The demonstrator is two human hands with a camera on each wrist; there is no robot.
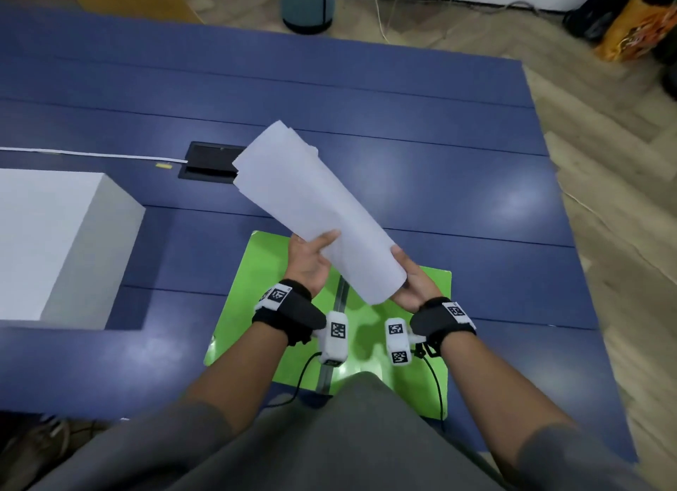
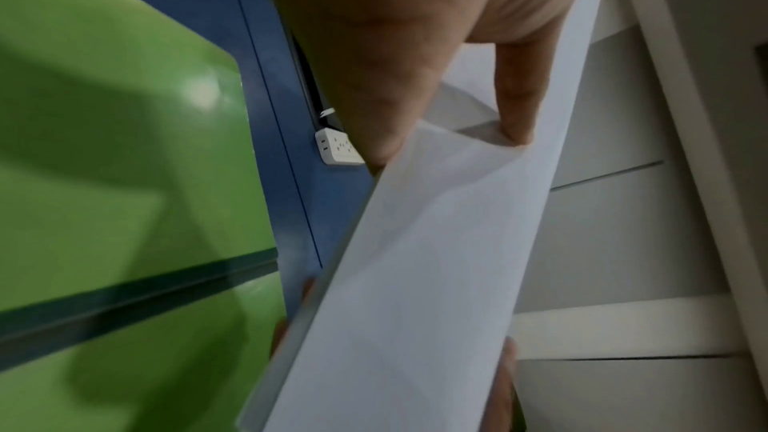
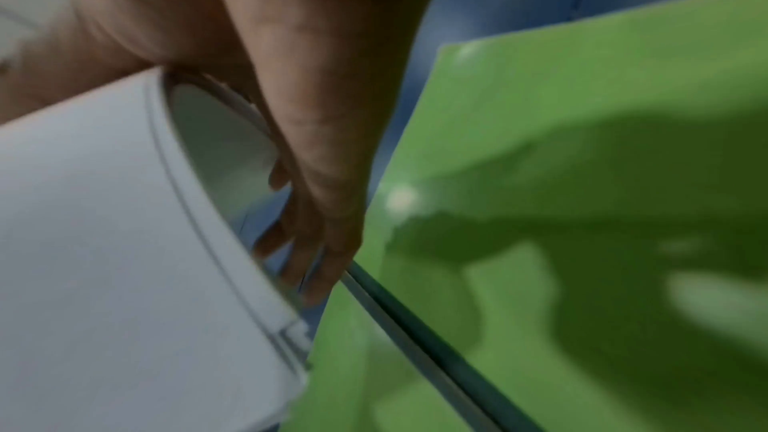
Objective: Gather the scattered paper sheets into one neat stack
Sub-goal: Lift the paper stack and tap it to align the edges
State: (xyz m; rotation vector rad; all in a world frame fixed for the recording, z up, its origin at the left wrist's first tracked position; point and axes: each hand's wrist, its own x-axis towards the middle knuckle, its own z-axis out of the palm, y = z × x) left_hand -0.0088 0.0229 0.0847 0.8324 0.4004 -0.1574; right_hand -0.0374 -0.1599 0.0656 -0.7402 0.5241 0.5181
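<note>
A bundle of white paper sheets is held in the air above the green mat, bowed into a curve and tilted away to the upper left. My left hand grips its left edge, thumb on top. My right hand holds the near right edge from below and the side. In the left wrist view the sheets run down the middle with a thumb pressed on them. The right wrist view shows the curled sheet ends, slightly uneven, against my fingers.
A white box stands on the blue table at the left. A black cable hatch with a white cable lies beyond the mat. The table edge and wooden floor are to the right.
</note>
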